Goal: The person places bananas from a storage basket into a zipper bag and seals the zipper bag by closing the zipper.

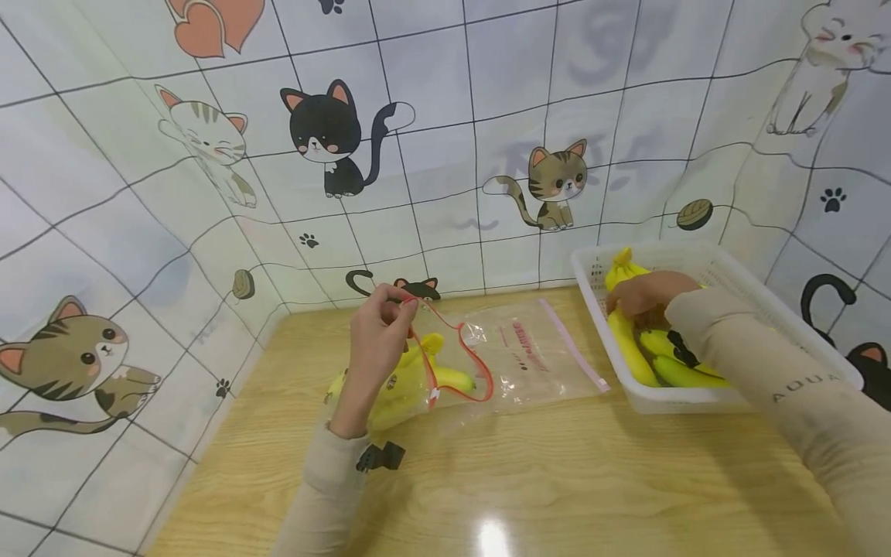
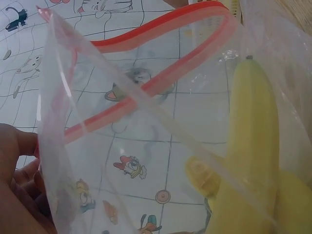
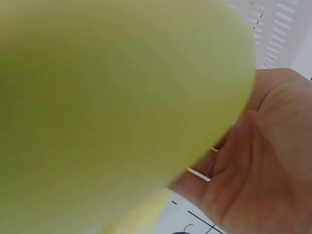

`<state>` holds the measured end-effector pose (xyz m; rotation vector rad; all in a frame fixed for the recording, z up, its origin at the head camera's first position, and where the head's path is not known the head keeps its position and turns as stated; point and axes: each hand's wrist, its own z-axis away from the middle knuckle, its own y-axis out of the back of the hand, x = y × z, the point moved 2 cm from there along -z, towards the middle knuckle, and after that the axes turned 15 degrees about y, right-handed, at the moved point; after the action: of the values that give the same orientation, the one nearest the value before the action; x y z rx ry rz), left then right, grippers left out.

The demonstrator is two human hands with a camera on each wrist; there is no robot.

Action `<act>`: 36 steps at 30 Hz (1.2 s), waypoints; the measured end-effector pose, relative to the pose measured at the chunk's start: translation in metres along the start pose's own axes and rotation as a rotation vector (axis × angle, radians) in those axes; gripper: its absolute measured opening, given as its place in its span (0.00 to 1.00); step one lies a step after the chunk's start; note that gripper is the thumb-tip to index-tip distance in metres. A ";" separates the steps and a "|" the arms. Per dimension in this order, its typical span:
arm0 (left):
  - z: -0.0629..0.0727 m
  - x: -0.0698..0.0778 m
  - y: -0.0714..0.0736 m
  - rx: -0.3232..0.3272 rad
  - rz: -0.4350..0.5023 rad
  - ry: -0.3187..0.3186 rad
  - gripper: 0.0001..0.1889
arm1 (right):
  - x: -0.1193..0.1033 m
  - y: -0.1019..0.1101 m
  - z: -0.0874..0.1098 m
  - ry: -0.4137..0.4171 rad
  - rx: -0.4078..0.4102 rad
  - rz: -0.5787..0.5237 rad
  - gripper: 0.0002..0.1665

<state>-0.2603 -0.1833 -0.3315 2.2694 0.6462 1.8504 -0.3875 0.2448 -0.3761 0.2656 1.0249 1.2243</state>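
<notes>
My left hand (image 1: 379, 333) pinches the red-rimmed mouth of a clear zip bag (image 2: 131, 112), which gapes toward the right. Inside the bag lies a bunch of yellow bananas (image 2: 248, 151), also seen through the plastic in the head view. My right hand (image 1: 647, 298) is in a white plastic basket (image 1: 592, 286), with its fingers curled at a bunch of bananas (image 1: 626, 348). In the right wrist view a blurred banana (image 3: 117, 107) close to the camera hides most of those fingers, while the palm shows at the right.
A flat clear zip bag (image 1: 532, 352) with a pink zip lies on the wooden table (image 1: 529, 472) between the held bag and the basket. Greener bananas (image 1: 675, 371) lie in the basket's near end. A cat-print covering (image 1: 445, 155) stands behind the table.
</notes>
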 end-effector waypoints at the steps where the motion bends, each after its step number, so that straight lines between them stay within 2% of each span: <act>1: 0.000 0.000 0.000 0.000 -0.002 0.001 0.05 | -0.001 0.001 0.000 0.047 -0.005 0.077 0.27; 3: 0.000 0.000 0.000 -0.003 -0.001 0.002 0.06 | -0.004 0.003 0.000 0.157 -0.011 0.252 0.33; 5: 0.000 0.000 0.000 -0.006 -0.004 0.003 0.06 | -0.009 0.005 0.000 0.243 0.028 0.433 0.32; 9: 0.000 -0.001 0.000 -0.003 -0.008 -0.002 0.05 | -0.023 0.010 0.006 0.316 0.141 0.702 0.26; 12: 0.000 -0.002 0.001 -0.001 -0.012 -0.008 0.05 | -0.031 0.015 0.015 0.312 0.177 0.804 0.23; 17: 0.001 -0.002 0.000 -0.007 -0.020 -0.009 0.06 | -0.036 0.027 0.032 0.315 0.211 0.841 0.20; 24: 0.001 0.000 -0.001 -0.009 -0.016 -0.007 0.05 | -0.040 0.044 0.054 0.371 0.254 0.886 0.22; 32: 0.001 -0.001 -0.002 -0.007 -0.021 -0.007 0.05 | -0.047 0.047 0.065 0.528 0.219 0.732 0.21; 36: 0.001 -0.002 -0.002 -0.006 -0.022 -0.008 0.05 | -0.052 0.044 0.070 0.561 0.264 0.729 0.24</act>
<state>-0.2601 -0.1821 -0.3344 2.2559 0.6604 1.8299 -0.3614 0.2398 -0.2821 0.5519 1.6637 1.8802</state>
